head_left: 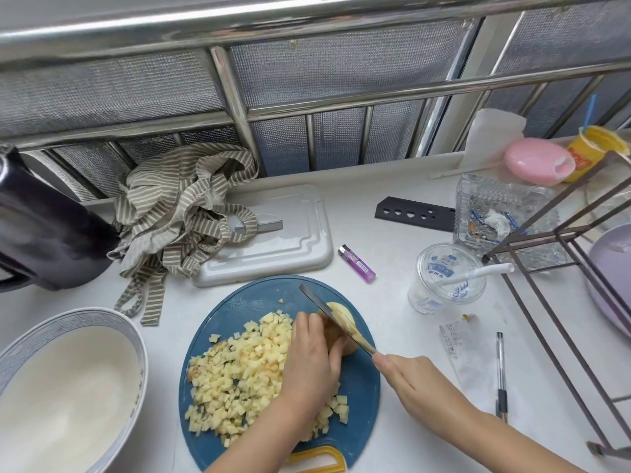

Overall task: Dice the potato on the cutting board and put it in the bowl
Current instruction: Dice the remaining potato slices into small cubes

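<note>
A round blue cutting board [246, 302] lies in front of me on the white counter. A heap of small potato dice [235, 373] covers its left half. My left hand [314, 363] presses down on the uncut potato piece [343, 315] at the board's right side. My right hand [409, 377] grips a knife [327, 314], whose blade is slicing down through that piece beside my left fingers. A large white bowl [68, 322] with a blue patterned rim stands at the left, and I see no potato in it.
A white plastic board [290, 233] under a striped cloth [177, 206] lies behind the cutting board. A purple lighter [356, 263], black knife sheath [415, 213], plastic cup [444, 278], glass ashtray [495, 213], pen [501, 373] and metal rack [563, 319] crowd the right. A dark kettle [41, 227] stands far left.
</note>
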